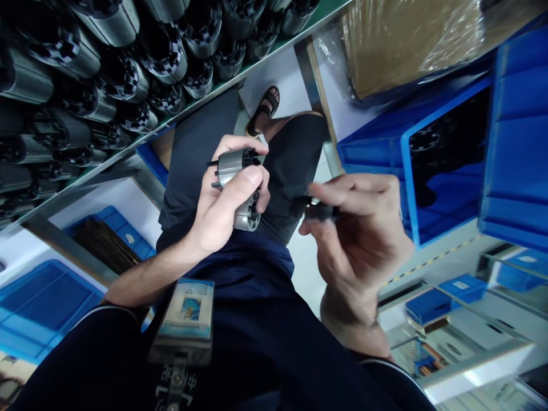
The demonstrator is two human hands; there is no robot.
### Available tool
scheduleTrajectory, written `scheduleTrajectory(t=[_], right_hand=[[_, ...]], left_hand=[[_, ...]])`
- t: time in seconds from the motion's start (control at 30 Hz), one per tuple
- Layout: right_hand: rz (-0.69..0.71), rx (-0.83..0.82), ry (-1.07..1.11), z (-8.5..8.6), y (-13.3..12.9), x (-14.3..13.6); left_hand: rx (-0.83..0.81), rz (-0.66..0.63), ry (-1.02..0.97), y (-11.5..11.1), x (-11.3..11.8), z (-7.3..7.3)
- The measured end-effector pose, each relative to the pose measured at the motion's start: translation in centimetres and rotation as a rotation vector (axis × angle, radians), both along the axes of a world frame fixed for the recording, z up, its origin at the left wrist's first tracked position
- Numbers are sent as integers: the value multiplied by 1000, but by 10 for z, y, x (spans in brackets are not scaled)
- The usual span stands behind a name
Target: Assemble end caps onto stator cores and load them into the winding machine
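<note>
My left hand [216, 214] is closed around two short metal cylinders with black toothed ends that look like motor stators. One stator [230, 165] sticks out above my thumb, and the other stator [246, 218] shows below it, partly covered by my fingers. To the right, apart from them, my right hand [363, 228] pinches a small black part [319, 211] between thumb and fingertips. Motion blurs that part, so its exact kind cannot be made out.
Many similar stators [115, 80] stand in rows on a green-topped bench [257, 67] at upper left. A blue bin [406, 188] with black parts inside is at right, below a plastic-wrapped carton [398, 45]. More blue bins [47, 308] lie at lower left.
</note>
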State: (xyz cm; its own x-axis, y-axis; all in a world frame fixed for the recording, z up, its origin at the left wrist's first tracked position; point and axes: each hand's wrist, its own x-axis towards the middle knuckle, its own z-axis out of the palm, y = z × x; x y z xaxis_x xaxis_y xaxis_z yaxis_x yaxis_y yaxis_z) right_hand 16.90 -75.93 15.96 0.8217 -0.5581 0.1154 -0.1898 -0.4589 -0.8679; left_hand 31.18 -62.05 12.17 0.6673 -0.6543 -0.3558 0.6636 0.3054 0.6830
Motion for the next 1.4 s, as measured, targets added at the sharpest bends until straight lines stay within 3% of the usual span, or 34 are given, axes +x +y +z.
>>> scheduleTrajectory(t=[0.07,0.2,0.27,0.4,0.5,0.67,0.87,1.1,1.27,1.4], right_hand=[[32,-42,-44,0,5,-1],[-36,145,-104,-7,20,3],[-3,179,-160,-11,23,6],[101,93,-141,-9,21,14],[91,37,-74,-5,21,18],[86,-55,-138,-3,25,18],[57,-136,-115,7,30,13],[12,-141,-181,10,48,11],[128,-137,-193,16,61,10],[190,-276,-225,21,65,5]], left_hand=[[49,-17,30,1,1,3],[32,22,23,2,1,10],[26,15,55,1,0,12],[93,42,51,1,-3,12],[139,60,-15,2,-5,8],[79,-3,-56,9,-9,2],[101,-33,-92,11,-14,5],[137,115,-192,20,-31,12],[162,242,-180,36,-45,25],[106,304,-149,44,-52,41]])
